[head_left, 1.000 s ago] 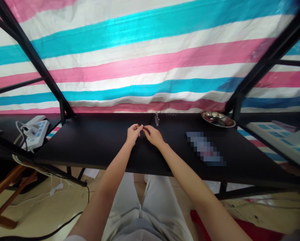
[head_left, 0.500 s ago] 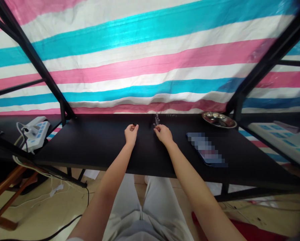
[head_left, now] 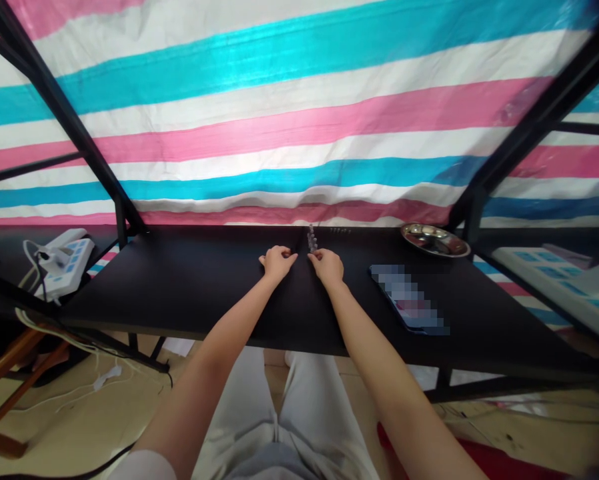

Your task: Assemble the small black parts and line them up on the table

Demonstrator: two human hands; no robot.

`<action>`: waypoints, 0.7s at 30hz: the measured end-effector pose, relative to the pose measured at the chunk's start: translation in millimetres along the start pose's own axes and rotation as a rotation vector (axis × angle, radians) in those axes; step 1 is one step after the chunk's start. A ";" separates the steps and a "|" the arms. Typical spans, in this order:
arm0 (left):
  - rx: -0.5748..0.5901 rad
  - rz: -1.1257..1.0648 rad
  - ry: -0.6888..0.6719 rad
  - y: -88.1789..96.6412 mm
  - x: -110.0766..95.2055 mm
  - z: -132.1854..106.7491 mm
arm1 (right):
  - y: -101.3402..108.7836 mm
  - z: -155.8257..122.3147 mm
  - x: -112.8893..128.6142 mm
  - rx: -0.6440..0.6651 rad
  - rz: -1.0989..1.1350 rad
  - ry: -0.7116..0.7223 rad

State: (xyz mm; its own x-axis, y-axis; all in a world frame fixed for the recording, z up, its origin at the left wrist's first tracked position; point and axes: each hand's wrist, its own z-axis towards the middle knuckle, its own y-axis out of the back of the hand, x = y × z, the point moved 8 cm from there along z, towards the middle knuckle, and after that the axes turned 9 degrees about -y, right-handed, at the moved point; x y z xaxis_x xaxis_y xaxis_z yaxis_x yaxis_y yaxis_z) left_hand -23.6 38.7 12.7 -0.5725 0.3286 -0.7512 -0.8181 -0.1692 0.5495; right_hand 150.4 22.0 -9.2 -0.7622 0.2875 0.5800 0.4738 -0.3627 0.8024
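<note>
Below the near edge of the black surface (head_left: 194, 283), I see my pale trousers (head_left: 319, 403) and, down to the right, something red (head_left: 509, 463) low by the floor. On the right half of the surface, nearer the front edge than the back, lies a flat, dark blue-edged object (head_left: 407, 300), slantwise, its top blurred into squares. Farther in, around the middle between the left and right edges, my two hands are just apart from each other. My left hand (head_left: 279, 262) is curled, thumb toward the right; I can't tell whether its fingers hold anything. My right hand (head_left: 326, 265) has thumb and fingertips drawn together at the near end of a row of small clear pieces (head_left: 312, 235); whether they grip one, I can't tell. That row runs away from me toward the far edge. Past the left edge, a white power strip (head_left: 81, 263) sits with a plug in it. Toward the far right corner rests a round, shiny metal dish (head_left: 435, 240). Right by the far edge, more tiny pieces (head_left: 339, 230) lie in a line, and behind everything hangs a striped plastic sheet (head_left: 299, 107).
</note>
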 end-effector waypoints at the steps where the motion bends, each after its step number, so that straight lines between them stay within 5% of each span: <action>1: 0.001 0.016 0.004 -4.0 -0.4 3.1 | -0.5 0.6 -0.1 0.004 -0.006 0.000; 15: 0.131 0.374 -0.032 -21.9 5.2 14.4 | -2.1 2.7 -0.6 0.023 -0.066 0.041; 21: 0.115 0.422 -0.210 -8.8 -11.9 -3.9 | -3.3 2.6 -1.0 -0.013 -0.084 0.065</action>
State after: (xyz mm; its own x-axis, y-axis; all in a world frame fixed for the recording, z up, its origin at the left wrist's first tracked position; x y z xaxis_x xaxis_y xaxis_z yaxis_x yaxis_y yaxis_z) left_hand -9.8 32.7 15.3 -0.8203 0.4356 -0.3706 -0.4988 -0.2277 0.8363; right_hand 150.7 25.2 -12.0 -0.8263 0.2592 0.5000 0.4015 -0.3515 0.8457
